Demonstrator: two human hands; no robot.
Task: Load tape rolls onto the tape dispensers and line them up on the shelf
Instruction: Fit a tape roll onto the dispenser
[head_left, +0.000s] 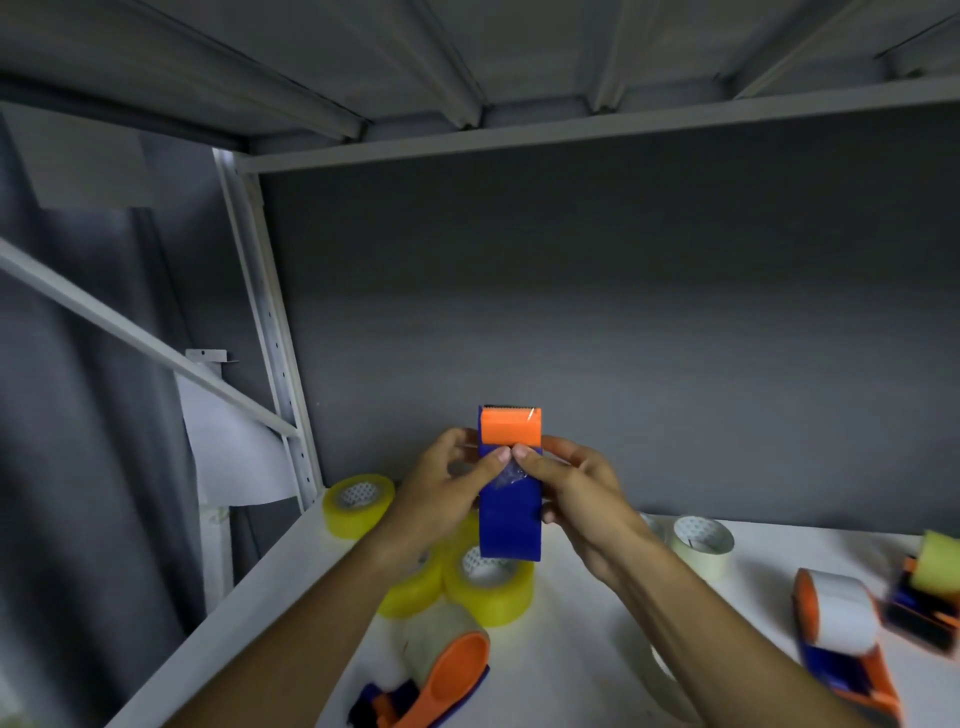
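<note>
I hold a blue tape dispenser (510, 519) with an orange blade guard upright above the white shelf (582, 613). My left hand (447, 483) grips its left side and my right hand (571, 483) grips its right side. Both thumbs press a strip of clear tape against the blue face just below the guard. On the shelf lie yellow tape rolls (358, 503) (491, 587), a pale roll (702, 543), and loaded dispensers at front centre (441, 675), at right (844, 634) and at the far right edge (930, 587).
A grey back panel (597, 322) closes off the shelf behind. An upper shelf (519, 57) hangs overhead. A white upright post (270, 332) and a diagonal brace (145, 332) stand at the left, with white paper (234, 457) behind them.
</note>
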